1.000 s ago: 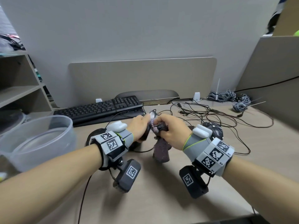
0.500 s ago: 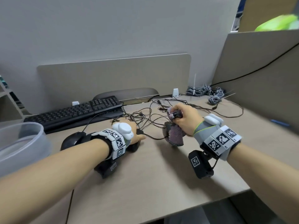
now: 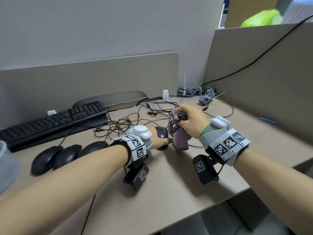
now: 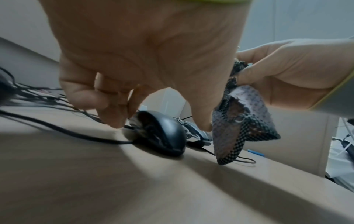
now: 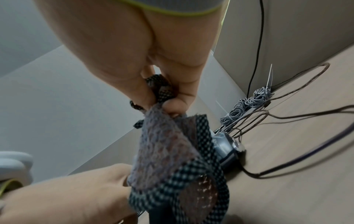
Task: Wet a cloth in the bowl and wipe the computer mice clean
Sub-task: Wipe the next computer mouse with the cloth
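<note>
The right hand is raised above the table with its fingers curled round a bunched purple-grey cloth edged in black-and-white check — most of the fabric hangs below the fist, its lowest corner close to the tabletop. The left hand reaches down just left of the cloth; in the left wrist view its fingers are loosely curled and held above a black wired mouse that lies on the table, and they do not close on it. A second, greyer mouse sits just behind the hanging cloth, among a tangle of thin cables. Three more black mice lie side by side near the left forearm. A black keyboard stands at the back left, against a low beige divider, and the rim of a translucent bowl shows at the far left edge. Grey cord bundles lie in the back corner.
</note>
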Motion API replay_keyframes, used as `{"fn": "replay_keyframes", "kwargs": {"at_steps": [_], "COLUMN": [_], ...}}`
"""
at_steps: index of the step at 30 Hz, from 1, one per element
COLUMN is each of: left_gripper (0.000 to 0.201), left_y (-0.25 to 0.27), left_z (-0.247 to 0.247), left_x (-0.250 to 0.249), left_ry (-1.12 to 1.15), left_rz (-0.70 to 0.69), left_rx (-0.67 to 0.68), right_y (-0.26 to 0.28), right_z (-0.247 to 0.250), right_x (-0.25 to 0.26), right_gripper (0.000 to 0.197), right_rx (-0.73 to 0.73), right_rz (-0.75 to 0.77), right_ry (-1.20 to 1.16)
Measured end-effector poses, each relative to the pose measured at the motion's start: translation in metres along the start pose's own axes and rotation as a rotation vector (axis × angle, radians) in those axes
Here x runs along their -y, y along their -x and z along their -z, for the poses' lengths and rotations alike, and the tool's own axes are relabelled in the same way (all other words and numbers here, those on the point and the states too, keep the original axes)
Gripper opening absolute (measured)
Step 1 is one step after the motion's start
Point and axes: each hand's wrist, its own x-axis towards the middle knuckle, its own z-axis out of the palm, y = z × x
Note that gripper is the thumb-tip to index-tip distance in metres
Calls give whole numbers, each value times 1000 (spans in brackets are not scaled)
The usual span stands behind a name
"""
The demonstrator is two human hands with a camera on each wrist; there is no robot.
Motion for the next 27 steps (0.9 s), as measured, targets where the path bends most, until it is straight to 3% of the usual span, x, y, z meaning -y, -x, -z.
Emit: {"fn": "replay_keyframes", "kwargs": {"at_steps": [8, 12, 14, 16, 19, 24, 27], "left_gripper": [45, 42, 58, 60, 77, 65, 61], "left_y": [-30, -28, -19, -7, 13, 42, 50], "left_z": [-14, -10, -5, 2, 9, 18, 20], "left_x": [-2, 11, 24, 37, 55, 79, 88], "left_ry": [27, 93, 145, 200, 412, 743, 817], "left_rz": [12, 120, 232, 265, 250, 163, 162], "left_rx": [13, 18, -29, -64, -127, -219, -242], "right_y": [-5, -7, -7, -7, -10, -18, -7], "right_z": [1, -3, -7, -13, -28, -54, -67], "right_x": [-5, 0, 6, 13, 24, 50, 76], "right_gripper": [31, 30, 29, 30, 33, 30, 35], "right_rx": [-2, -4, -1, 17, 51, 80, 78], "right_rz": [-15, 15, 26, 37, 45, 102, 247], "right_ry": [-4, -3, -9, -11, -38, -14, -6]}}
